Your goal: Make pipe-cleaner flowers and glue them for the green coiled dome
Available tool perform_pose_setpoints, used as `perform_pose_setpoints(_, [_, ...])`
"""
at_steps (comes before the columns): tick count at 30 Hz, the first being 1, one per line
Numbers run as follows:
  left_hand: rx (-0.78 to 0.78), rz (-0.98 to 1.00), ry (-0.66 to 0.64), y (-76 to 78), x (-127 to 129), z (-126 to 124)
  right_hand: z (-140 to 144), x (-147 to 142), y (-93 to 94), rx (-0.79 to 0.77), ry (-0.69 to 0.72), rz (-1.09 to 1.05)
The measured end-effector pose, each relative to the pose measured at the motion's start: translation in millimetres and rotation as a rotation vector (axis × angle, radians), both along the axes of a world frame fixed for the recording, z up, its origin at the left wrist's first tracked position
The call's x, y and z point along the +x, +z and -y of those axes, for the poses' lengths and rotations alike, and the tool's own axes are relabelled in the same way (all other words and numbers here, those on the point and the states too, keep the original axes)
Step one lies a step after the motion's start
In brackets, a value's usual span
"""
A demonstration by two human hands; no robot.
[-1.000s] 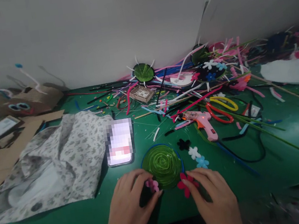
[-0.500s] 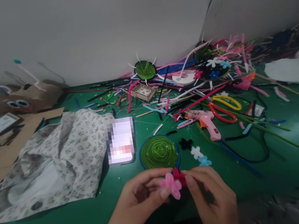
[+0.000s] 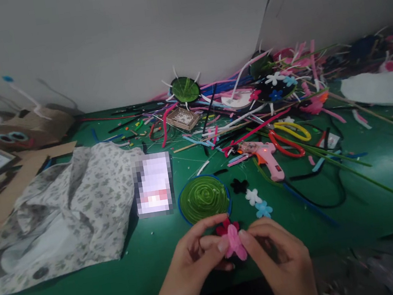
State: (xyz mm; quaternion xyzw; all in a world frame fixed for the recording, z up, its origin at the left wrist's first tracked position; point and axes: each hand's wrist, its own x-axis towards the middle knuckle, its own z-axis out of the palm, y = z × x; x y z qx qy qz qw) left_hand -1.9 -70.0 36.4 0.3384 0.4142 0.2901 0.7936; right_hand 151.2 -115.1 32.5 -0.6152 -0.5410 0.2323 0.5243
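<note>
Between my two hands is a pink fuzzy flower (image 3: 235,244), with a red flower (image 3: 226,227) right behind it. My left hand (image 3: 195,261) pinches the pink flower at its left side, the forefinger reaching over the red one. From the other side, the thumb and fingers of my right hand (image 3: 276,249) are closed on the pink flower's edge. Just beyond my hands lies a round green coiled disc (image 3: 204,198) with a blue rim. To its right a black flower (image 3: 239,186), a white flower (image 3: 253,196) and a light blue flower (image 3: 264,209) lie in a slanting row.
A pink glue gun (image 3: 266,159) lies beside scissors (image 3: 288,143) with red and yellow handles. Pipe cleaners pile up along the wall. On the left are a phone (image 3: 154,183), a patterned cloth (image 3: 80,209) and brown cardboard pieces (image 3: 31,130).
The pink flower has turned and shifted right, in front of the red flower. My right fingers have moved from the red flower to the pink one. The view has shifted slightly.
</note>
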Motion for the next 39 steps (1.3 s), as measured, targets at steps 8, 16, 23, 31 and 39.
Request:
perform_pose_setpoints(8, [1.107,-0.678,0.059,-11.9,-15,1,9,36,-14.6,-0.100,-0.106,0.276])
perform_pose_setpoints(16, [1.491,-0.975,-0.082,-21.7,7,5,13,50,-21.9,-0.017,-0.209,0.652])
perform_pose_setpoints(23, [1.482,-1.012,-0.145,-15.4,27,6,0,66,-26.7,-0.063,-0.235,0.770])
perform_pose_setpoints(31, [1.462,-0.908,-0.329,-22.5,43,3,17,75,-24.5,-0.017,-0.057,0.790])
perform_pose_setpoints(39, [1.350,-0.825,-0.255,-18.1,12,-7,-24,71,-21.2,0.074,-0.023,0.725])
